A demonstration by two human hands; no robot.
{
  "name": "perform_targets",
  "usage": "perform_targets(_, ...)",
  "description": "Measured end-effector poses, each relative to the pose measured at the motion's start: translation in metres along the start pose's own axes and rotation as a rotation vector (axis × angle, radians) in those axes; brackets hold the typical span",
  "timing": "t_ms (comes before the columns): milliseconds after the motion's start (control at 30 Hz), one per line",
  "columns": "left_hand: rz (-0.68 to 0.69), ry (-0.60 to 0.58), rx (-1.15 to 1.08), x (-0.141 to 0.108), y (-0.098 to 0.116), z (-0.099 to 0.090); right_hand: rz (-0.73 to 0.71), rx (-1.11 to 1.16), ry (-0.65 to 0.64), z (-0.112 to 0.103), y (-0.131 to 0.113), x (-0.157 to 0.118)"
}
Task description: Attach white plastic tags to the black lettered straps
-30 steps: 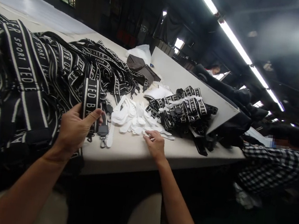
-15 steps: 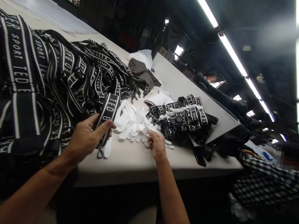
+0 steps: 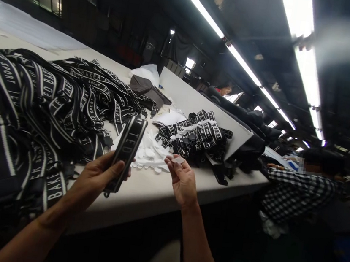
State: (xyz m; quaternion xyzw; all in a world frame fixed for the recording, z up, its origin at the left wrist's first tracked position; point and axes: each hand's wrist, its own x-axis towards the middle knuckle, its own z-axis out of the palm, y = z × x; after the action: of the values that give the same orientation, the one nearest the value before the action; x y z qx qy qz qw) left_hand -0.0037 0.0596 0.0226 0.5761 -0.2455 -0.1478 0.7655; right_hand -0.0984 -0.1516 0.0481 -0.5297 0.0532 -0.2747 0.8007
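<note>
My left hand is closed around a folded black strap with white edge stripes and white lettering. A metal clip shows at the strap's lower end. My right hand pinches a small white strip between thumb and fingers, raised just over the table edge. Behind and between the hands lies a loose pile of white strips with rounded ends. To the left spreads a large heap of the same lettered straps. Beyond my right hand sits a stack of folded straps with white bands around them.
A pale table runs away to the right, with a white upright board behind the stack. Dark grey folded cloth and a clear plastic bag lie farther back. A person in a checked shirt is at the right.
My right hand has lifted a white strip off the pile and turned palm upward, drawing back. The left hand still holds the strap, now more upright. The view has swung right.
</note>
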Motion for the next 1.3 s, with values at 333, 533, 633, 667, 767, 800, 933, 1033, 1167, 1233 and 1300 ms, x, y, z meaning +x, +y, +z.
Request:
perform_targets(333, -0.021, -0.668, 0.329, -0.03, 0.016, 0.049, 0.122, -0.421, -0.166, -0.013, 0.013, -0.049)
perform_targets(533, -0.293, -0.547, 0.1, -0.03, -0.002, 0.059, -0.119, -0.675, -0.209, -0.03, 0.006, -0.067)
perform_targets(633, -0.23, -0.595, 0.053, -0.03, -0.006, 0.064, -0.005, -0.593, -0.136, -0.026, 0.005, -0.068)
perform_targets(667, -0.198, -0.609, 0.026, -0.031, -0.007, 0.066, 0.034, -0.552, -0.106, -0.024, 0.005, -0.068)
perform_targets(767, -0.162, -0.585, -0.041, -0.03, -0.009, 0.068, 0.101, -0.416, -0.065, -0.02, 0.006, -0.068)
perform_targets(800, -0.166, -0.557, -0.039, -0.03, -0.01, 0.067, 0.117, -0.368, -0.072, -0.021, 0.007, -0.069)
perform_targets(933, -0.205, -0.42, -0.005, -0.026, -0.011, 0.06, 0.225, -0.26, -0.154, -0.028, 0.013, -0.072)
perform_targets(1033, -0.222, -0.389, -0.014, -0.023, -0.01, 0.057, 0.227, -0.336, -0.121, -0.031, 0.02, -0.073)
perform_targets(1167, -0.283, -0.435, 0.001, -0.022, -0.007, 0.058, 0.135, -0.502, -0.085, -0.03, 0.025, -0.068)
perform_targets(1233, -0.311, -0.436, 0.017, -0.022, -0.007, 0.058, 0.136, -0.536, -0.104, -0.027, 0.026, -0.065)
perform_targets(1300, -0.304, -0.424, 0.024, -0.022, -0.006, 0.057, 0.133, -0.532, -0.097, -0.025, 0.027, -0.064)
